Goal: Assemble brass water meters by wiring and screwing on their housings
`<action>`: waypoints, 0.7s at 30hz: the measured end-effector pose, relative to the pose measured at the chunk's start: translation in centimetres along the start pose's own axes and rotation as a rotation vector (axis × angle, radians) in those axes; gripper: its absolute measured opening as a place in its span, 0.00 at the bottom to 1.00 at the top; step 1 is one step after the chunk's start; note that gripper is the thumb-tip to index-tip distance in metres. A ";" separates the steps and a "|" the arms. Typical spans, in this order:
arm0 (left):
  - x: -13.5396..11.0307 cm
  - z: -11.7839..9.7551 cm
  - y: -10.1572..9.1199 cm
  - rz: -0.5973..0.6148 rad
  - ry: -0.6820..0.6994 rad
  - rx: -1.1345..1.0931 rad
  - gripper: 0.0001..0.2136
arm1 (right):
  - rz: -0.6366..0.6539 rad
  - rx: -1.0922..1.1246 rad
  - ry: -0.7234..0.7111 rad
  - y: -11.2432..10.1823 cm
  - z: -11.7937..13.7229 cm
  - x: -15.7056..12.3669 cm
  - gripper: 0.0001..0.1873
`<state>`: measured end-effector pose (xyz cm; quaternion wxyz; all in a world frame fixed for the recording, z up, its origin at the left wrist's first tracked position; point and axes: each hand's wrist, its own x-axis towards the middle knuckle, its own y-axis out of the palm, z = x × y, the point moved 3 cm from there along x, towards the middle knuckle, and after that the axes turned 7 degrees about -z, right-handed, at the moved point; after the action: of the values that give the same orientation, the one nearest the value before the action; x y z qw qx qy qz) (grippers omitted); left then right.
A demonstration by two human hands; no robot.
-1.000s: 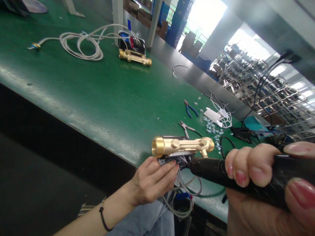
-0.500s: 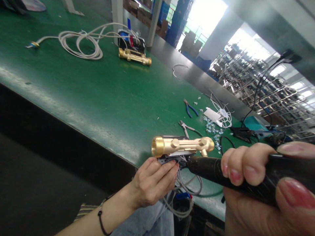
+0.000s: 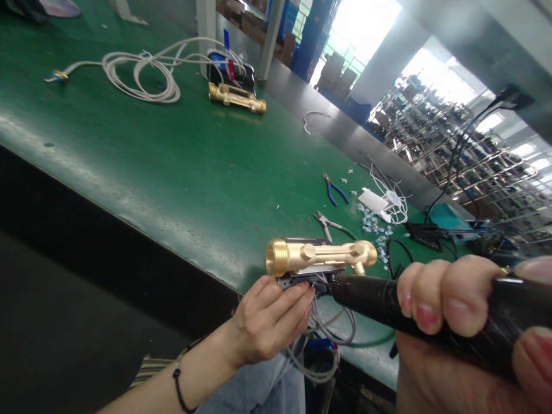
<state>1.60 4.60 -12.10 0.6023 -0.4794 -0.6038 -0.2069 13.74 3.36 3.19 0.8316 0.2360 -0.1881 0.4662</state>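
Observation:
My right hand [image 3: 457,322] is wrapped round a black electric screwdriver [image 3: 371,293], which lies almost level across the lower right. Its tip meets a black housing [image 3: 293,282] under a brass pipe body [image 3: 319,255] with a threaded end. My left hand [image 3: 271,316] presses its fingers together on that housing and steadies the assembly at the table's near edge. Grey cables [image 3: 332,333] hang in loops below the housing. The screwdriver's very tip and whatever screw it meets are hidden.
Two pairs of cutting pliers, one blue-handled [image 3: 334,190] and one green-handled [image 3: 332,225], lie beyond the brass body. Small clear-blue pieces [image 3: 373,224] are scattered near a white cable bundle [image 3: 394,201]. Another brass body [image 3: 237,99] with coiled cable [image 3: 142,80] sits at the far left.
My right hand has shifted slightly right along the screwdriver or with it. The left hand and the brass body stay nearly where they were.

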 end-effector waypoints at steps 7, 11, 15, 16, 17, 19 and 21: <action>0.0 -0.2 0.1 -0.005 -0.010 -0.030 0.11 | 0.020 0.029 0.005 0.1 0.1 0.0 0.07; 0.0 -0.2 0.1 -0.002 -0.015 -0.032 0.11 | 0.022 0.013 0.019 0.0 0.1 0.0 0.08; 0.1 -0.1 0.1 -0.009 -0.010 -0.030 0.10 | 0.051 0.057 0.040 0.0 0.2 0.1 0.11; 0.1 -0.1 0.1 -0.008 -0.007 -0.030 0.10 | 0.051 0.060 0.037 0.0 0.2 0.1 0.12; 0.0 -0.1 0.1 -0.004 -0.003 -0.031 0.10 | 0.052 0.055 0.029 -0.1 0.2 0.2 0.12; 0.0 -0.1 0.1 0.006 -0.002 -0.029 0.11 | 0.079 0.037 0.017 -0.1 0.2 0.3 0.11; -0.1 -0.1 0.1 0.006 -0.006 -0.021 0.11 | 0.125 0.030 -0.003 -0.1 0.1 0.5 0.10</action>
<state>1.74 4.52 -12.20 0.5960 -0.4881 -0.6019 -0.2103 14.08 3.58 3.51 0.7970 0.2371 -0.1965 0.5196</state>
